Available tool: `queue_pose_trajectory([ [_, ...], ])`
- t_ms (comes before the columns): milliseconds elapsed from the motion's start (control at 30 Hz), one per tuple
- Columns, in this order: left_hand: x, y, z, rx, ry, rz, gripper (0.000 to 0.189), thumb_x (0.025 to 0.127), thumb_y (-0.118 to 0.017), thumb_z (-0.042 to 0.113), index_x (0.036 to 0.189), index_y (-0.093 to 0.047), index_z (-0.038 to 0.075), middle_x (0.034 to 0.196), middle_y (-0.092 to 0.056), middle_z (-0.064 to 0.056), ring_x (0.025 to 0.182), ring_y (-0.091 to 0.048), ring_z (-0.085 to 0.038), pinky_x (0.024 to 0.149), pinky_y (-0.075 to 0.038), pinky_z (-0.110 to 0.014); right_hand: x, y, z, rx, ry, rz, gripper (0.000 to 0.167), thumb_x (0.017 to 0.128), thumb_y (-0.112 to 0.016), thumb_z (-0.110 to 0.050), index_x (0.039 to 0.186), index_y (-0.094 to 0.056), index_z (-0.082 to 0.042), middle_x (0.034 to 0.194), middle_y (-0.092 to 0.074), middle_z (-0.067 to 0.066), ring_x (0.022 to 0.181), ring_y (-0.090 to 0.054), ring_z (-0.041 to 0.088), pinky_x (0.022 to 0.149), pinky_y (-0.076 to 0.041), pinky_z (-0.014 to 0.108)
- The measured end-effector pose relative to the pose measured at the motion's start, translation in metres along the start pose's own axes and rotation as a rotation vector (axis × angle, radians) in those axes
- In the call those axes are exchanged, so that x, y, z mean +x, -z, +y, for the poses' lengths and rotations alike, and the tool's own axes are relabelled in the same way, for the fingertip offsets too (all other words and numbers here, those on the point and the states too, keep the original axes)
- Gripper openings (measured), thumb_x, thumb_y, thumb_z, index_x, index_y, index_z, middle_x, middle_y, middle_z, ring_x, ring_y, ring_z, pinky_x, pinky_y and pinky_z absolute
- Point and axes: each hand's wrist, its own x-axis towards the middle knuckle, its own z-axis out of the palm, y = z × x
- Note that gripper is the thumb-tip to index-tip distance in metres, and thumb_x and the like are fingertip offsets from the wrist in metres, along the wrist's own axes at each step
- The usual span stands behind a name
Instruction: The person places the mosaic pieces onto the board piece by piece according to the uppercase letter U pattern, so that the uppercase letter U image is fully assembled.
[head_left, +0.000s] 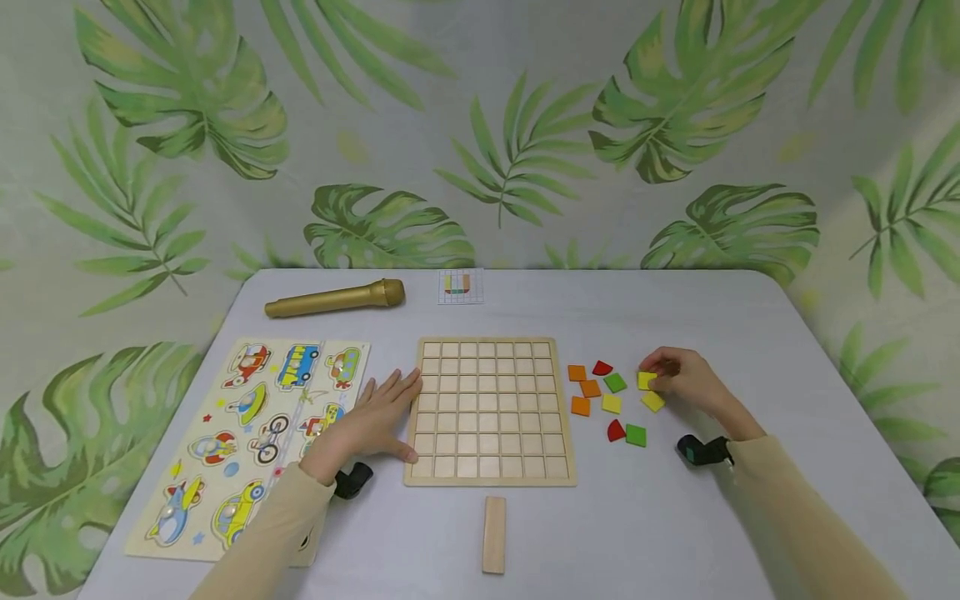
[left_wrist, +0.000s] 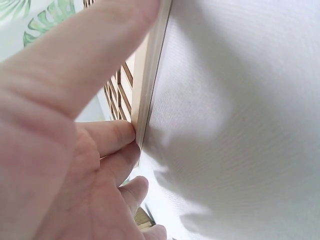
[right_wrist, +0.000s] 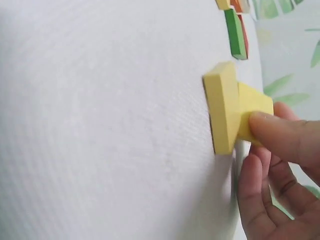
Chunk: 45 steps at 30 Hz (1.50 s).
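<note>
A square wooden grid board (head_left: 487, 422) lies in the middle of the table. My left hand (head_left: 375, 423) rests along its left edge, fingers spread; the left wrist view shows thumb and fingertips touching the board's rim (left_wrist: 145, 95). To the right, my right hand (head_left: 690, 382) pinches a yellow square tile (right_wrist: 254, 106) between thumb and fingers. Just in front of it on the cloth lies another yellow tile (right_wrist: 222, 110). Loose tiles lie between board and right hand: orange squares (head_left: 577, 372), green squares (head_left: 636, 435), red quarter-round pieces (head_left: 602, 367) and one more yellow square (head_left: 611, 403).
A picture puzzle board (head_left: 240, 450) with vehicles lies at the left, partly under my left forearm. Behind it is a gold microphone (head_left: 330, 300). A small pattern card (head_left: 461, 287) sits at the back edge. A plain wooden strip (head_left: 494, 535) lies in front of the grid board.
</note>
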Motion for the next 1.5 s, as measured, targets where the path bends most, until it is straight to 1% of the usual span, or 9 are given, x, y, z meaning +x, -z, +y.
queue_pose_trajectory([
  [167, 0.0, 0.0, 0.001, 0.004, -0.003, 0.002, 0.115, 0.066, -0.084, 0.041, 0.15, -0.02, -0.005, 0.158, -0.01, -0.017, 0.142, -0.004, -0.041, 0.109, -0.001, -0.061, -0.002, 0.01, 0.002, 0.09, -0.022, -0.036, 0.025, 0.089, -0.066, -0.006, 0.11, -0.06, 0.006, 0.099, -0.06, 0.013, 0.082, -0.054, 0.02, 0.066, -0.048, 0.027],
  [300, 0.0, 0.001, 0.003, 0.005, -0.008, 0.004, 0.114, 0.066, -0.084, 0.04, 0.149, -0.021, -0.005, 0.158, -0.011, -0.017, 0.142, -0.005, -0.041, 0.109, -0.001, -0.062, -0.001, 0.014, -0.003, 0.188, -0.03, -0.054, 0.036, 0.092, -0.066, -0.016, 0.117, -0.057, 0.009, 0.102, -0.062, 0.011, 0.085, -0.058, 0.015, 0.072, -0.051, 0.026],
  [533, 0.0, 0.002, 0.005, 0.005, -0.014, 0.008, 0.113, 0.065, -0.084, 0.039, 0.149, -0.022, -0.006, 0.157, -0.012, -0.018, 0.142, -0.006, -0.042, 0.109, -0.001, -0.062, 0.012, 0.004, -0.028, 0.296, -0.025, -0.103, 0.039, 0.094, -0.063, -0.017, 0.121, -0.053, 0.01, 0.109, -0.061, 0.017, 0.088, -0.062, 0.018, 0.08, -0.053, 0.025],
  [667, 0.001, 0.001, 0.006, 0.005, -0.018, 0.007, 0.113, 0.066, -0.084, 0.039, 0.149, -0.021, -0.006, 0.157, -0.011, -0.018, 0.142, -0.006, -0.042, 0.109, -0.002, -0.063, 0.024, -0.01, -0.047, 0.316, 0.015, -0.124, 0.035, 0.094, -0.063, -0.016, 0.117, -0.056, 0.009, 0.104, -0.062, 0.016, 0.086, -0.062, 0.023, 0.08, -0.053, 0.031],
  [800, 0.003, 0.001, 0.004, 0.01, -0.012, 0.001, 0.114, 0.066, -0.083, 0.041, 0.149, -0.021, -0.005, 0.158, -0.011, -0.017, 0.142, -0.005, -0.041, 0.109, -0.001, -0.062, 0.039, -0.028, -0.069, 0.343, 0.064, -0.169, 0.03, 0.093, -0.063, -0.015, 0.114, -0.059, 0.006, 0.098, -0.061, 0.013, 0.085, -0.061, 0.032, 0.081, -0.052, 0.041],
  [1000, 0.003, 0.002, 0.004, 0.023, -0.001, -0.009, 0.113, 0.067, -0.083, 0.041, 0.149, -0.021, -0.005, 0.158, -0.01, -0.017, 0.142, -0.005, -0.041, 0.109, -0.002, -0.062, 0.06, -0.058, -0.106, 0.377, 0.153, -0.256, 0.024, 0.093, -0.062, -0.009, 0.111, -0.061, 0.006, 0.096, -0.059, 0.014, 0.09, -0.06, 0.035, 0.085, -0.052, 0.044],
  [1167, 0.001, 0.003, 0.005, 0.019, 0.0, -0.011, 0.112, 0.067, -0.083, 0.039, 0.149, -0.021, -0.006, 0.157, -0.011, -0.019, 0.142, -0.005, -0.043, 0.109, -0.002, -0.063, 0.076, -0.083, -0.126, 0.391, 0.2, -0.315, 0.02, 0.092, -0.061, -0.005, 0.108, -0.062, 0.008, 0.091, -0.062, 0.013, 0.088, -0.061, 0.041, 0.082, -0.052, 0.048],
  [1233, 0.001, 0.003, 0.005, 0.018, -0.004, -0.008, 0.112, 0.067, -0.083, 0.039, 0.148, -0.022, -0.007, 0.157, -0.012, -0.02, 0.141, -0.006, -0.043, 0.108, -0.002, -0.064, 0.081, -0.092, -0.132, 0.386, 0.213, -0.326, 0.019, 0.092, -0.061, -0.004, 0.107, -0.063, 0.008, 0.089, -0.062, 0.012, 0.086, -0.061, 0.04, 0.081, -0.053, 0.046],
  [1500, -0.001, 0.004, 0.005, 0.024, -0.003, -0.011, 0.112, 0.067, -0.083, 0.04, 0.149, -0.021, -0.007, 0.157, -0.011, -0.02, 0.141, -0.006, -0.044, 0.108, -0.002, -0.064, 0.096, -0.123, -0.153, 0.35, 0.223, -0.321, 0.017, 0.09, -0.061, 0.0, 0.105, -0.064, 0.008, 0.092, -0.065, 0.01, 0.08, -0.063, 0.019, 0.078, -0.053, 0.034],
])
